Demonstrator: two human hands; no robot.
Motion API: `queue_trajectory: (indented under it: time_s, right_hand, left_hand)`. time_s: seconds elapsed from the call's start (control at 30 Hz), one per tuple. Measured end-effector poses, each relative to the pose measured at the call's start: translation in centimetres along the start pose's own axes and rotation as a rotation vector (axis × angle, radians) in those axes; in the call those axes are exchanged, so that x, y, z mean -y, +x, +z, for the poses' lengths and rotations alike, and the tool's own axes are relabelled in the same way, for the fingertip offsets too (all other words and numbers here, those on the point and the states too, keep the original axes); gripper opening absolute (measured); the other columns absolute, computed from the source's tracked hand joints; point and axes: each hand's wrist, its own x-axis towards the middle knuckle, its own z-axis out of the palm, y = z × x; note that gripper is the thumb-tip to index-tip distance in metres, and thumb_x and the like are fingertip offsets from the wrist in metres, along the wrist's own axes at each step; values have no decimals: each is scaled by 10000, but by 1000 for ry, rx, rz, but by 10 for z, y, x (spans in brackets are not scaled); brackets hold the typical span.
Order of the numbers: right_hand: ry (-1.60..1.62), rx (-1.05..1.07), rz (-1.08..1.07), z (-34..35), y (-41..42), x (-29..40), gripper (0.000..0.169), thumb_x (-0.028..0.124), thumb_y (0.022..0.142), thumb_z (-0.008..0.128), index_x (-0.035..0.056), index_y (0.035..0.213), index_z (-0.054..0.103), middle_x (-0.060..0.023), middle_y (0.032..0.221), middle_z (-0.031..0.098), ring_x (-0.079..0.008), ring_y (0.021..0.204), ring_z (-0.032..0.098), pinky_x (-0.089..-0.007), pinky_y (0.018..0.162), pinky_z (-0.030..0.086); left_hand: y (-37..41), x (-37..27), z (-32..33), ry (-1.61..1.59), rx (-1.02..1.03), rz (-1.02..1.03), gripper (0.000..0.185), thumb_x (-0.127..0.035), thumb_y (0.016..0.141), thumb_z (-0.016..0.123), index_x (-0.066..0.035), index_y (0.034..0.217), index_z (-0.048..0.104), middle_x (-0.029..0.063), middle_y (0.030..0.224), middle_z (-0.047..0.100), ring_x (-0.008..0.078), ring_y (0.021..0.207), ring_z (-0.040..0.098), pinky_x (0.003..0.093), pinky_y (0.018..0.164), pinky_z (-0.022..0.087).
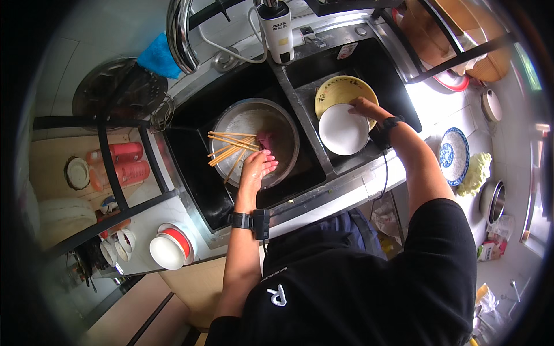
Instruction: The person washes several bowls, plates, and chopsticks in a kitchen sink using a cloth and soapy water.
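My left hand (259,168) is over the near part of a round metal basin (283,116) in the left sink bowl, its fingers apart and holding nothing. Several wooden chopsticks (233,145) lean across the basin's left side, beside a dark pink cloth (265,140) in shallow water. With my right hand (368,110) I grip the upper right rim of a white bowl (344,132) in the right sink bowl. The white bowl overlaps a yellow plate (339,91) with dark characters on it; how they touch is hard to tell.
A curved chrome faucet (179,39) and a white AUX device (277,32) stand behind the sink. Stacked bowls (169,251) sit on the left counter. On the right counter are a blue-patterned plate (453,156), cabbage leaves (475,175) and metal bowls (495,201). Black rack bars flank the sink.
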Motion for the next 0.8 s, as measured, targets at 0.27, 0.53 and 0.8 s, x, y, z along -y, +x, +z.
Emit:
queue_trajectory:
  time_s: [0.27,0.53,0.8]
  right_hand:
    - [632,-270,-78,-61,-57,57,337,178,786,631,-43,1031,558,-71,844,610,-139,741,591,-266,678,474]
    - [911,-84,-7,26,-92,239,429,240,772,654,-68,1046,537,-156,941,600,-212,840,590,-346,719,495]
    - [-385,-54,-634,173,19,250,217,196,818,508,86,989,587,-168,824,622,-296,767,616,-379,672,490]
  left_hand:
    - [-20,-22,25,61,144,124,545,-453,864,500,27,1120,478,163,983,566,243,881,595,337,773,480]
    - [-53,-54,12,-151,52,554,421,-123,838,520,19,1215,400,121,1134,507,192,1020,515,318,881,421]
    - [-65,-30,-95,67,-189,69,421,-92,698,439,77,1082,473,195,955,577,308,802,623,450,659,542]
